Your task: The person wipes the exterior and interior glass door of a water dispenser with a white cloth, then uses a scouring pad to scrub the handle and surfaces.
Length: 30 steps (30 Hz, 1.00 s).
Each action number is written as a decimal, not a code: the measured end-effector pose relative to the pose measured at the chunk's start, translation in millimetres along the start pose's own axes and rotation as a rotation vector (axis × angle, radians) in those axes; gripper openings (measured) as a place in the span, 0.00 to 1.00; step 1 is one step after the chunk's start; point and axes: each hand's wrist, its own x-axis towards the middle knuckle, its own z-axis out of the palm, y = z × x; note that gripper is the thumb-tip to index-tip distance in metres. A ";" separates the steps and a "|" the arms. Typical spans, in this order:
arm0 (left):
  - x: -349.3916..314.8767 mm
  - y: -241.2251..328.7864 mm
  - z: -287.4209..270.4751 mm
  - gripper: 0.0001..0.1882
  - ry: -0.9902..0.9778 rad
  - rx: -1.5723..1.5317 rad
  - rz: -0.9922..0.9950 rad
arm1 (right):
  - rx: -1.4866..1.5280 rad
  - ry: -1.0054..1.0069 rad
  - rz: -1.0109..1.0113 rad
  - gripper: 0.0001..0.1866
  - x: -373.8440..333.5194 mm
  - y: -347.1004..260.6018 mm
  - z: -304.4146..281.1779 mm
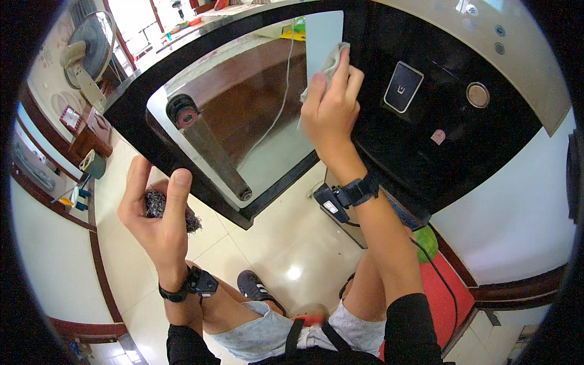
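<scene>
A black-framed glass door (286, 188) stands tilted in front of me, beside a black panel (444, 79) with a dark rounded plate and a round button. My right hand (334, 109) pinches a pale grey cloth (333, 61) against the glass near the door's upper right. At the door's lower left corner, my left hand (152, 225) has its fingertips and thumb by the frame edge. A steel wool scourer (155, 204) sits in its palm under the curled fingers. Through the pane shows a dark bar (216, 155) with a round end.
A standing fan (88, 52) is at the far left, with a small bin (92, 164) below it. Near my right knee lie a green round object (427, 243), a red mat (447, 280) and a black cable (447, 283). Pale tiles (292, 243) cover the floor.
</scene>
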 end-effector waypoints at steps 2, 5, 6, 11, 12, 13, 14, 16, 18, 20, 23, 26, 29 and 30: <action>1.1 1.1 0.5 0.25 -0.002 -0.014 -0.019 | 0.016 -0.040 0.050 0.33 -5.7 -3.0 -4.0; 1.1 1.6 -0.8 0.25 -0.046 -0.046 -0.002 | 0.043 -0.049 0.059 0.32 -20.4 3.5 -6.4; 0.3 0.3 0.0 0.24 -0.031 -0.040 -0.002 | 0.063 -0.063 0.083 0.31 -26.1 4.4 -8.9; -1.5 1.5 -1.6 0.22 -0.040 -0.037 -0.037 | 0.166 -0.092 0.162 0.30 -44.4 -0.8 -7.0; -3.3 1.9 0.0 0.21 -0.029 -0.029 -0.026 | 0.175 -0.097 0.154 0.30 -43.6 -0.6 -7.7; -5.2 2.9 0.8 0.21 -0.017 -0.020 -0.011 | 0.187 -0.099 0.144 0.30 -42.0 -2.3 -7.4; -6.6 4.7 1.3 0.21 -0.004 -0.010 0.004 | 0.171 -0.060 0.106 0.30 -40.7 -4.7 -6.8; -8.4 9.8 1.6 0.21 -0.040 -0.010 0.014 | 0.206 -0.081 0.128 0.28 -40.0 -13.2 -11.0; -6.8 1.1 -1.8 0.20 -0.047 0.056 0.107 | 0.260 -0.078 0.104 0.27 -38.3 -27.0 -14.2; -7.8 4.5 -1.6 0.20 -0.055 0.025 0.066 | 0.266 -0.078 -0.051 0.28 -42.2 -37.9 -11.6; -6.2 3.5 0.6 0.18 -0.022 0.012 0.059 | 0.328 -0.135 -0.281 0.30 -59.8 -66.0 -11.9; -0.9 4.5 3.0 0.17 -0.036 0.001 -0.024 | 0.405 -0.163 -0.491 0.29 -81.0 -81.3 -2.6; 4.8 -1.8 6.2 0.16 -0.014 -0.007 -0.059 | 0.380 -0.190 -0.522 0.27 -90.8 -87.4 -1.1; 6.4 -3.9 5.2 0.16 -0.011 -0.013 -0.082 | 0.348 -0.193 -0.552 0.27 -89.8 -84.9 0.2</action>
